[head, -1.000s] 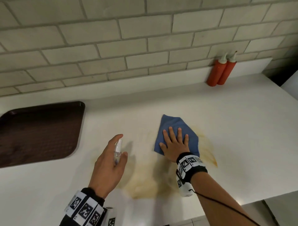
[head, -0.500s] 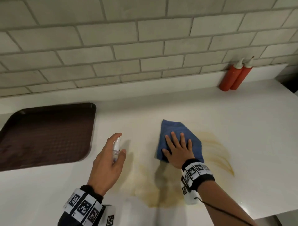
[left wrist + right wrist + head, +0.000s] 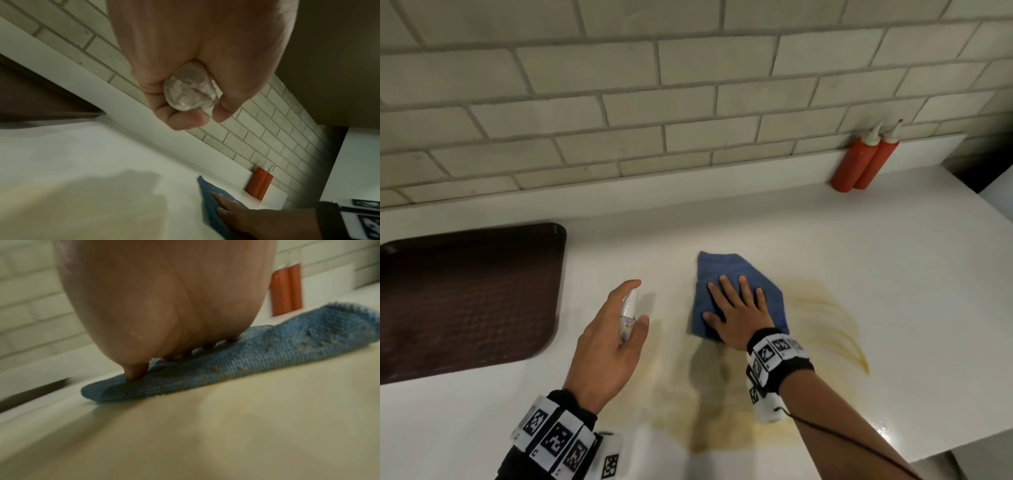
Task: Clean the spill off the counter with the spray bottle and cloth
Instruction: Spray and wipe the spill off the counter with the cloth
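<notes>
Over the last second the right hand (image 3: 739,317) slides the cloth (image 3: 736,287) away from the body and a little toward the left hand (image 3: 606,342), so the cloth now lies beyond the smeared patch rather than on top of it. The spill (image 3: 722,421) shows behind the right wrist as a pale tan film, with thin yellow-brown arcs fanning out on the little-finger side of that hand. My read: the wipe has spread and thinned the spill but not lifted it, so more passes are needed, and perhaps more spray.

The right hand lies flat with fingers straight and spread, pressing the cloth onto the tabletop (image 3: 893,274) without gripping it. The left hand is curled round the spray bottle (image 3: 628,313), forefinger arched over the top, thumb against the side; it hovers above the tabletop, just beside the cloth.

The cloth is blue, a ribbed, nubbly weave folded into a rough pointed pad; the right wrist view shows brown specks caught along its near edge. The bottle is small, clear plastic, a slim cylinder; the left wrist view shows its round moulded base. The tabletop is smooth, white and slightly glossy. Beyond the left hand lies a dark brown tray (image 3: 465,301) with a dimpled surface and rounded corners. Two red squeeze bottles (image 3: 863,164) with pale conical tips stand against the brick-pattern tiled wall (image 3: 619,85), far beyond the right hand.
</notes>
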`<state>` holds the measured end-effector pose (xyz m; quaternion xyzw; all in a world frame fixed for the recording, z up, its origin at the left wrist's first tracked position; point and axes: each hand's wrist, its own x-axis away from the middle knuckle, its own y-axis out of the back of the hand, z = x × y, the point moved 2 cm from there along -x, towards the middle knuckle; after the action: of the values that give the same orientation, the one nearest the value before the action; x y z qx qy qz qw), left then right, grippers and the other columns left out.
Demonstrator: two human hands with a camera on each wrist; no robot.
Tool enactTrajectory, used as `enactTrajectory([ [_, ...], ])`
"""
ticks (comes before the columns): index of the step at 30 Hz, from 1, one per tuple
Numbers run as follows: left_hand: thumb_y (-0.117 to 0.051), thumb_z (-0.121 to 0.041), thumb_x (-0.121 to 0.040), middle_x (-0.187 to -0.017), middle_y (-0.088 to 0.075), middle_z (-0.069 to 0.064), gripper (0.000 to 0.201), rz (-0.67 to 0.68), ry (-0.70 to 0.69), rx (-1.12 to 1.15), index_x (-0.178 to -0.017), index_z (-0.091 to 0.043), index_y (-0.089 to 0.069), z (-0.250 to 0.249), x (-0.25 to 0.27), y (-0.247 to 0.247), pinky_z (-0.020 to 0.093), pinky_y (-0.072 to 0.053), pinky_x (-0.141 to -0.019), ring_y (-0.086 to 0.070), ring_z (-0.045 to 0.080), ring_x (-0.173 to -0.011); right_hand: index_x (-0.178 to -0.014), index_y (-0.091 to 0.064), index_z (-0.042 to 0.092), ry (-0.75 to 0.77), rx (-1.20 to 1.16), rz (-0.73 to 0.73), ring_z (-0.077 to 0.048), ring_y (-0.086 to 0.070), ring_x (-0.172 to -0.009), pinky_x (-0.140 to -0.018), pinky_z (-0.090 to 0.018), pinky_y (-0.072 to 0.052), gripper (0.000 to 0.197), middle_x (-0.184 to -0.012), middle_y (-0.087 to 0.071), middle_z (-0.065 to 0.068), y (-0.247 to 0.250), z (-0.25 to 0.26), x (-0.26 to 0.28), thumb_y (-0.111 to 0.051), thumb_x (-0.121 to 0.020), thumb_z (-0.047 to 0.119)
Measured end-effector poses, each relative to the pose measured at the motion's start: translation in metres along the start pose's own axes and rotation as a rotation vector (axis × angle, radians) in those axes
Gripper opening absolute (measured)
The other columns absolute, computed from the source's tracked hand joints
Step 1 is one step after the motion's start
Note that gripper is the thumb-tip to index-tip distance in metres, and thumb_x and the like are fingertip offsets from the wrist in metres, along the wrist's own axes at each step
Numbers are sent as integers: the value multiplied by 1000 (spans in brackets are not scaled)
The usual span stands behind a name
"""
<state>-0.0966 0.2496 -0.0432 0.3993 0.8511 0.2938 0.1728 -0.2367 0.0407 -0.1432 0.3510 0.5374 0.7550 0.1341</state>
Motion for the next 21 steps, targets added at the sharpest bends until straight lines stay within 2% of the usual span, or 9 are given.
enactTrajectory([
  [4, -56, -32, -96, -81, -52, -7, 47, -3, 4, -15, -136, -48, -38, -8, -3, -7, 25, -39, -58, -55, 6, -58, -151, 10, 37, -144, -43, -2, -28, 22, -144, -115, -55, 7, 69, -159, 21, 7, 9, -49, 2, -14, -94, 66],
  [7, -56, -32, -97, -78, -54, -10, 47, 23, 4, -15, -136, -48, -38, -18, -5, -19, 22, -39, -57, -54, 8, -58, -150, 13, 33, -140, -21, -35, -31, 19, -145, -115, -57, 5, 73, -158, 21, 3, -7, -57, 37, 2, -88, 69],
  [9, -56, -33, -97, -79, -55, -11, 47, 35, -2, -15, -137, -47, -38, -26, -6, -28, 19, -38, -56, -55, 8, -60, -153, 0, 29, -79, 9, -59, -35, 5, -146, -114, -57, -2, 73, -161, 5, -1, -25, -51, 69, 4, -90, 66],
  [11, -56, -32, -97, -85, -57, -10, 47, 43, -21, -14, -138, -46, -38, -33, -8, -38, 20, -39, -60, -56, 7, -64, -151, -23, 27, -40, 6, -61, -35, -15, -145, -109, -55, -11, 67, -158, -21, -2, -39, -52, 92, -10, -96, 63],
  [12, -57, -32, -96, -88, -57, -10, 48, 44, -28, -15, -138, -45, -38, -34, -8, -40, 20, -40, -62, -56, 5, -66, -150, -26, 29, -34, 7, -63, -35, -19, -144, -108, -54, -12, 66, -157, -24, 0, -40, -53, 97, -13, -96, 64],
  [13, -57, -32, -96, -90, -56, -10, 48, 46, -36, -17, -138, -45, -39, -38, -9, -43, 21, -40, -64, -56, 4, -67, -151, -22, 31, -36, -4, -49, -34, -16, -145, -110, -52, -9, 67, -159, -18, 2, -36, -59, 97, -11, -95, 65],
  [16, -57, -31, -96, -85, -54, -10, 48, 42, -29, -25, -137, -46, -39, -47, -7, -46, 20, -39, -61, -55, 7, -63, -150, 12, 36, -102, -31, -70, -28, 16, -146, -116, -52, 6, 76, -156, 22, 7, -18, -96, 79, 6, -83, 71],
  [18, -57, -30, -96, -87, -54, -7, 47, 28, -21, -32, -137, -46, -39, -49, -5, -44, 20, -39, -59, -54, 8, -61, -149, 16, 36, -211, -68, -84, -29, 21, -144, -116, -54, 6, 73, -156, 26, 7, -3, -126, 57, -3, -87, 70],
  [21, -58, -29, -96, -92, -51, -5, 47, 7, -5, -53, -136, -45, -40, -46, 0, -40, 22, -38, -58, -54, 10, -60, -150, 14, 35, -333, -119, 11, -33, 23, -143, -114, -59, 6, 69, -159, 23, 5, 21, -148, 22, -14, -94, 64],
])
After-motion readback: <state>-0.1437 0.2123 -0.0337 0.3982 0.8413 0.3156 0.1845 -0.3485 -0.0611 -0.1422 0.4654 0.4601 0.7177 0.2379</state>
